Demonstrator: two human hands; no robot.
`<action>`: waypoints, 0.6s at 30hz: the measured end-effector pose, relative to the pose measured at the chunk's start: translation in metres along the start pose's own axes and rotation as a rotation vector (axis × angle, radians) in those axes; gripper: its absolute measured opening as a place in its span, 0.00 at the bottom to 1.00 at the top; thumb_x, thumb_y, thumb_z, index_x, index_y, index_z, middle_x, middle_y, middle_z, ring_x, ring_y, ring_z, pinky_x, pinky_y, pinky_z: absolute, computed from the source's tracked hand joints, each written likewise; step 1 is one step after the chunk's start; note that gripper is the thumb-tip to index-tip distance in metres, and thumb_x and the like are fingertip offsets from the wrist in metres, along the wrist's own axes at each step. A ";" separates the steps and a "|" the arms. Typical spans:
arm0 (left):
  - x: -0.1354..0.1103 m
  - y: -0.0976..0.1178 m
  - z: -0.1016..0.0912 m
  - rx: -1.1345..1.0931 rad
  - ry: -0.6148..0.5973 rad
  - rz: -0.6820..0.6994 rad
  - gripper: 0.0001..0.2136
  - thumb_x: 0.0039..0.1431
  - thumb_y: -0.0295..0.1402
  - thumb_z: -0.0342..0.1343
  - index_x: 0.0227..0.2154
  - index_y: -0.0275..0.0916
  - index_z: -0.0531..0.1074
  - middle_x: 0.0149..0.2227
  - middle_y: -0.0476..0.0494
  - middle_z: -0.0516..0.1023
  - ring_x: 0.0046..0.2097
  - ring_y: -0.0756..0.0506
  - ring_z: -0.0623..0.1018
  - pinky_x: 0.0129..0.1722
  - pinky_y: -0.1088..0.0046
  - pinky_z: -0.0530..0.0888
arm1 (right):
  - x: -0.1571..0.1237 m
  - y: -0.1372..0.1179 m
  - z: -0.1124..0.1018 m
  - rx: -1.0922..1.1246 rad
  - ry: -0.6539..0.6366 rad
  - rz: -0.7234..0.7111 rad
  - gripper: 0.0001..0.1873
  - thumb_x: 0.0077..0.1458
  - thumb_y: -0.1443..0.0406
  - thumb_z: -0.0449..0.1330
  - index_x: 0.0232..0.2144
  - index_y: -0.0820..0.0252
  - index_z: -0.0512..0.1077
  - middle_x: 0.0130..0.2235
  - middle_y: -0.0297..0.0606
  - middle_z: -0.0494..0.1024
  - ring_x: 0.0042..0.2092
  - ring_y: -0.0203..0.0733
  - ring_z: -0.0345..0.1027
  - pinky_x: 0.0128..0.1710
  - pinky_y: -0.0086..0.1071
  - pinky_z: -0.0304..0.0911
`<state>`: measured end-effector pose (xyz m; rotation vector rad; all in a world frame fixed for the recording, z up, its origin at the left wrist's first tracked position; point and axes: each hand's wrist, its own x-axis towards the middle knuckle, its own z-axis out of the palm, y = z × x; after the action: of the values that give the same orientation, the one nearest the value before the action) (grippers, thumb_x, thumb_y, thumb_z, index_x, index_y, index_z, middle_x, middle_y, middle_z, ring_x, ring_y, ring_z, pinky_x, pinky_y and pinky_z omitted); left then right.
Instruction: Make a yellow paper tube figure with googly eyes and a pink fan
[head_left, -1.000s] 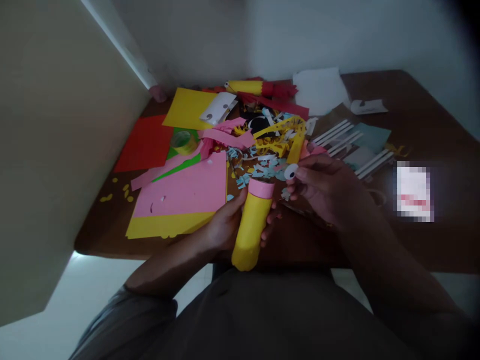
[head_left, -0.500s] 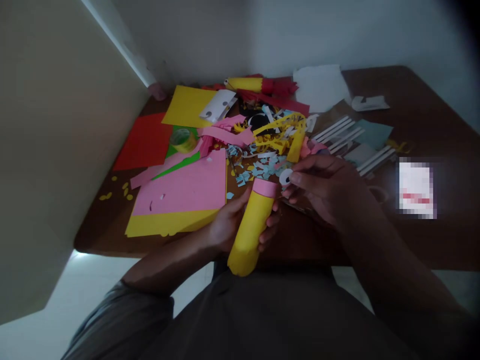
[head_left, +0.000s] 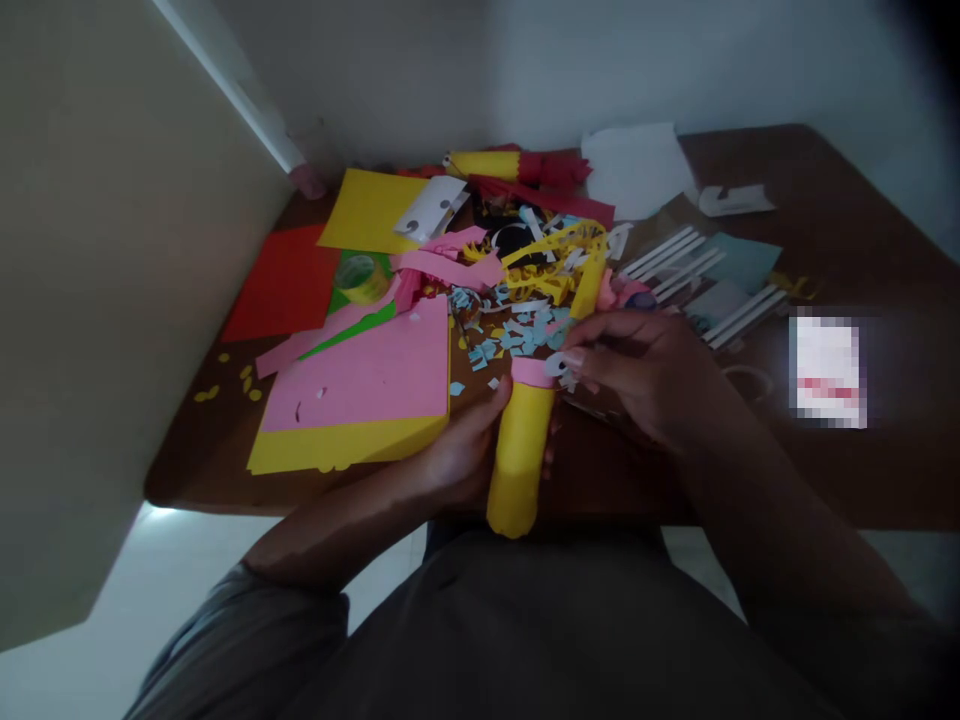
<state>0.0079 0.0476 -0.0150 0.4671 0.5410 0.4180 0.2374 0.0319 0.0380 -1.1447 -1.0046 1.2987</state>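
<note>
A yellow paper tube [head_left: 519, 450] with a pink paper band [head_left: 532, 372] round its top end stands nearly upright at the table's front edge. My left hand [head_left: 469, 445] is wrapped round it from the left, its fingers mostly hidden behind the tube. Between the thumb and fingertips of my right hand [head_left: 626, 365] is a white paper eye [head_left: 556, 364] with a dark centre. The paper eye is right beside the pink band; whether it touches the band I cannot tell. Blue paper scraps [head_left: 517, 335] lie on the table just beyond the tube.
Pink paper sheets [head_left: 367, 370] over yellow ones lie left, near a tape roll [head_left: 362, 278] and red paper [head_left: 285, 285]. Yellow fringed strips [head_left: 559, 275] are heaped mid-table. A yellow and red paper tube [head_left: 487, 165] lies behind. White strips [head_left: 690, 265] lie right.
The yellow tube has swung more upright, its lower end moving right. My right hand has brought the paper eye left and slightly down, close to the pink band.
</note>
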 end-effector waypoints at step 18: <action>0.001 -0.004 0.002 0.079 0.082 -0.055 0.35 0.61 0.68 0.71 0.48 0.37 0.83 0.44 0.37 0.85 0.39 0.42 0.84 0.40 0.65 0.86 | 0.000 0.003 0.000 -0.226 0.006 -0.082 0.09 0.56 0.59 0.81 0.35 0.54 0.87 0.33 0.33 0.85 0.30 0.37 0.75 0.29 0.31 0.72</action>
<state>0.0109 0.0445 -0.0164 0.5114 0.6504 0.3650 0.2372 0.0315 0.0345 -1.2625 -1.2051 1.1370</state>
